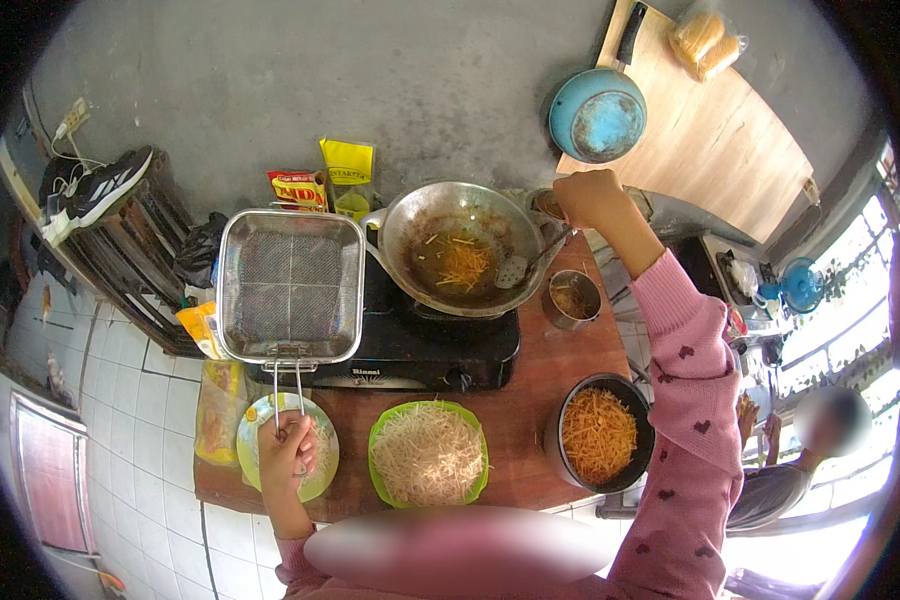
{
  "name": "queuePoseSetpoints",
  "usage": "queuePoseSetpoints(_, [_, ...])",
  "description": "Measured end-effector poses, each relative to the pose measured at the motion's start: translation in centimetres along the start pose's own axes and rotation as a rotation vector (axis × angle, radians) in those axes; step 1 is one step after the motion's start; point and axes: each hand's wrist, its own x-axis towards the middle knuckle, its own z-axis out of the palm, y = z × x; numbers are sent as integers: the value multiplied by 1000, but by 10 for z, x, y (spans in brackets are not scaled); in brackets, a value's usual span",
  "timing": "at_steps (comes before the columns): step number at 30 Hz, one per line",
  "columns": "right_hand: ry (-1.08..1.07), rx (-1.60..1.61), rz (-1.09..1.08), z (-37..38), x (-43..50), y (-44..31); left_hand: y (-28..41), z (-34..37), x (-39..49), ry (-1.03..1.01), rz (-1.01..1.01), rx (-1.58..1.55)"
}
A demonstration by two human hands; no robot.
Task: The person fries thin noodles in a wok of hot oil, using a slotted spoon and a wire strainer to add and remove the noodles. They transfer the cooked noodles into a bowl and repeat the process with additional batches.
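My left hand (291,450) grips the wire handle of a square metal mesh frying basket (291,285), whose mesh shows no food. The basket hangs over the left side of a black gas stove (435,352). My right hand (589,199) is closed around the handle of a slotted metal spatula (511,271), its blade resting low inside the wok. Some thin golden fried strips (461,262) lie together in oil near the middle of the wok (405,217).
Along the table's (525,457) front stand a floral plate (322,480), a green bowl of pale shreds (429,454) and a dark pot of orange fried strips (598,435). A metal cup (571,300) sits right of the wok. Another person (772,487) is at far right.
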Motion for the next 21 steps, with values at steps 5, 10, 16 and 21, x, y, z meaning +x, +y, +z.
queuePoseSetpoints(5, [-175, 211, -1, 45, 0, 24, -1, -3, -1, -13, 26, -12])
queuePoseSetpoints(10, [-10, 461, 106, 130, -41, 14, -2, -5, -3, 30, 21, 25])
queuePoseSetpoints(16, [56, 541, 325, 183, -57, -23, -1, 0, -7, 49, -10, 23])
queuePoseSetpoints(21, [156, 602, 309, 186, -61, -39, -1, 2, -10, 57, 24, 50])
